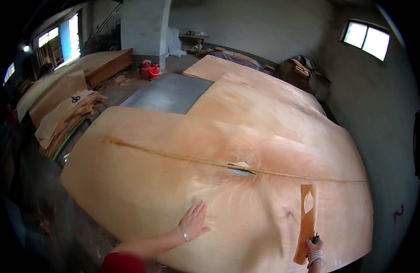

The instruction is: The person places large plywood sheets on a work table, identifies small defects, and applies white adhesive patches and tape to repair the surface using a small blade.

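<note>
A large, thin wood veneer sheet [150, 182] spreads before me. A brown streak crosses it from side to side. Along that streak is a leaf-shaped gap [241, 171] with grey showing through. My left hand [194, 221] lies flat on the sheet, left of and below the gap, fingers stretched out. At the lower right my right hand [314, 250], in a whitish glove with fingers showing, is closed round the lower part of a narrow veneer strip [306, 227]. A leaf-shaped hole is cut in the strip's upper half. A small dark-tipped tool [316, 237] sticks up from the same hand; its kind is unclear.
More veneer [264, 102] lies beyond, beside a grey sheet [166, 93]. Ragged veneer pieces [66, 116] with black scissors [75, 98] on top are stacked at left. Behind them stands a thick sheet stack [109, 68]. A red bucket [154, 71] stands near a pillar [144, 27]. A wall bounds the right.
</note>
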